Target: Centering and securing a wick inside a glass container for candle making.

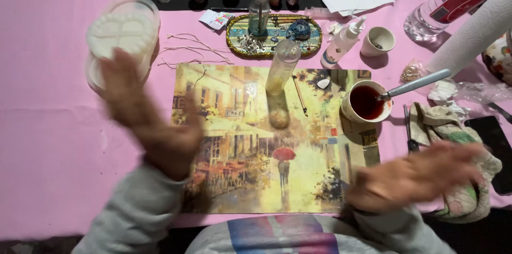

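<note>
Nearest, two grey sleeves are seen at the bottom edge. The left hand (146,120) is raised and motion-blurred, fingers spread, grip released; its fingertips lie over or against a round white mould in a clear tub (124,32) at far left, but contact cannot be told through the blur. The right hand (421,176) is blurred too, flat and released, nothing grasped, held over a crumpled cloth (458,142) at right.

Between the hands a picture placemat (272,142) is laid on the pink worktop (53,126). On it a clear tube (281,67) with yellowish liquid stands upright, and a white cup of dark red liquid (367,102) with a spoon handle (413,84) jutting right.

Farther off: an oval tray (274,32) with small bits, a dropper bottle (344,40), a small cup (377,40), a water bottle (448,3), a paper roll (474,30).

Risk, as judged: the projecting handle could be caught by a sweep of the right hand and the red liquid spilled; the tall tube could be tipped likewise.

The far bottles are cut off; the tray's contents are too small to be made out.
</note>
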